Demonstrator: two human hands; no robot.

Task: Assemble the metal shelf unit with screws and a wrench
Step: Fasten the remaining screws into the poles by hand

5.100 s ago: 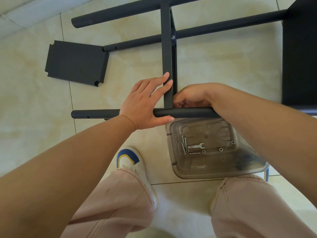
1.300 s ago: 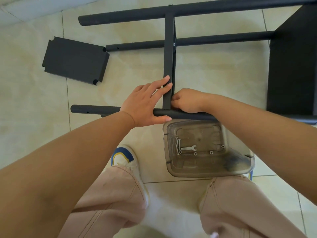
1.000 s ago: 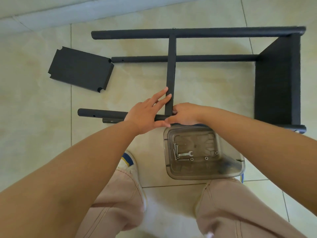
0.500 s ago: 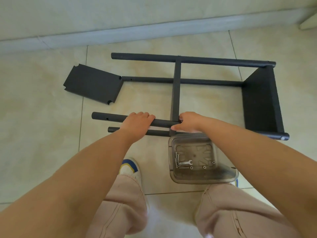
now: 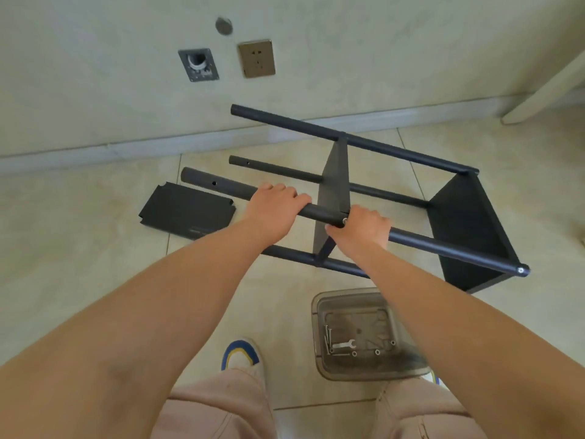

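Item: metal shelf unit (image 5: 395, 198), part-built, black. Four posts, a middle panel (image 5: 334, 182) and an end panel (image 5: 468, 229) fitted; third panel (image 5: 186, 210) loose on the floor (image 5: 79, 255) at left.

Change noted: half a second ago the frame lay flat on the floor under my hands. Now its near upper post (image 5: 443, 245) is raised and the whole frame is tipped, with the wall and its socket plate (image 5: 257, 58) come into sight beyond it. One second ago my left hand lay flat with straight fingers against the middle panel; it has since wrapped the post.

Grip, left hand (image 5: 272, 210): fingers curled over the near upper post, left of the middle panel. Grip, right hand (image 5: 361, 229): closed around the same post just right of the panel, beside a bolt head (image 5: 344, 221) at the joint.

Meaning for the task, as I judge it: the middle panel's fixing on this post is in, and I am turning the frame to reach another joint or the open end where the loose panel belongs.

Orientation: long axis runs from far left to near right. Open post ends, with bare screw holes, point left; the closed end with the end panel sits right, near corner capped by a bolt (image 5: 520, 270).

Stores: clear bin (image 5: 319, 359) on the floor, near, by my right leg, holding wrench (image 5: 343, 345), screws (image 5: 327, 335) and washers (image 5: 377, 352). Wrench not in hand.
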